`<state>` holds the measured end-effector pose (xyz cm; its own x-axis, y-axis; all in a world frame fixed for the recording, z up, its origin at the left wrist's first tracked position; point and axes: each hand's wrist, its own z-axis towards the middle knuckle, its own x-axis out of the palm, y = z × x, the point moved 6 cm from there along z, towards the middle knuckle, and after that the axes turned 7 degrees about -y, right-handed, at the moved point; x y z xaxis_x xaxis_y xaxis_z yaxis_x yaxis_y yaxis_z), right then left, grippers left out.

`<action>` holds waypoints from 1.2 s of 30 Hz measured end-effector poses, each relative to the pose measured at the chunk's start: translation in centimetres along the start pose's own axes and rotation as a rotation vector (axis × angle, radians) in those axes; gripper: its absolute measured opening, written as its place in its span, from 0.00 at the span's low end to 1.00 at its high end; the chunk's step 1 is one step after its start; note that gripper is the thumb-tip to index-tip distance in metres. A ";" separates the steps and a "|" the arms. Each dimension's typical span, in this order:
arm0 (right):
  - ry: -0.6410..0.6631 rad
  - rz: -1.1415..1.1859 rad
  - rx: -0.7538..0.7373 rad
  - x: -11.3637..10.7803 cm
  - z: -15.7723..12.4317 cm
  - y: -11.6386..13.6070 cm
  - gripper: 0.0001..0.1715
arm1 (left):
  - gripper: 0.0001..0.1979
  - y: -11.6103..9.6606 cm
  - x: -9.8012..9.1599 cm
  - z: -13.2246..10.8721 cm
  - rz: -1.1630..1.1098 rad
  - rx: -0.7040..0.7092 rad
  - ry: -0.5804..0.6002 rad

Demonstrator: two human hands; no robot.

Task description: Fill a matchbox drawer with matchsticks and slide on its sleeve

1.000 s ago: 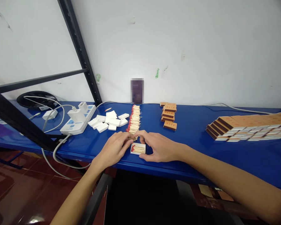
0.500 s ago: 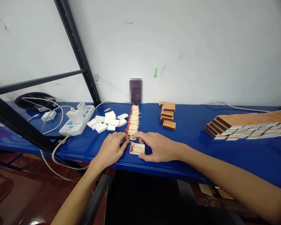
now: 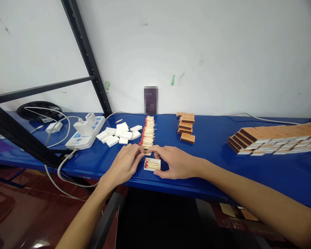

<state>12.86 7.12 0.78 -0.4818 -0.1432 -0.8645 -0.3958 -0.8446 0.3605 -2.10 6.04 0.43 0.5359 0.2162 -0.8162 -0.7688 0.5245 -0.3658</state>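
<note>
Now, our right hand lightly clasps the white tray between thumb and forefinger, by the front edge of the table, left hand curled at the near end of the match row, perhaps pinching sticks.

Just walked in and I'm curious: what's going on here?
A person works bare-handed at a blue table. The left hand and right hand meet fingertips at the near end of a long row of red-tipped matches, next to a small white tray partly filled with matches. Whether they grip any matches is unclear. A heap of empty white trays lies to the left, brown sleeves and stacked boxes to the right.
</note>
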 end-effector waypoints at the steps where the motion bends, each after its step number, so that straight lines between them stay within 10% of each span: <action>1: 0.000 0.004 0.000 0.0 0.0 0.0 0.35 | 0.08 -0.3 0.0 0.0 -0.024 0.025 0.004; 14: -0.022 0.083 -0.008 0.4 -0.1 0.2 0.41 | 0.09 -1.8 0.2 0.1 -0.164 0.119 0.117; 36: 0.016 0.306 0.074 0.1 0.6 -0.5 0.18 | 0.13 -1.7 -0.1 -0.4 0.010 0.130 0.119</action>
<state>12.59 7.82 0.73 -0.5749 -0.3941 -0.7171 -0.2899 -0.7214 0.6289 -0.95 4.82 0.92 0.4773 0.1269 -0.8695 -0.7181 0.6266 -0.3027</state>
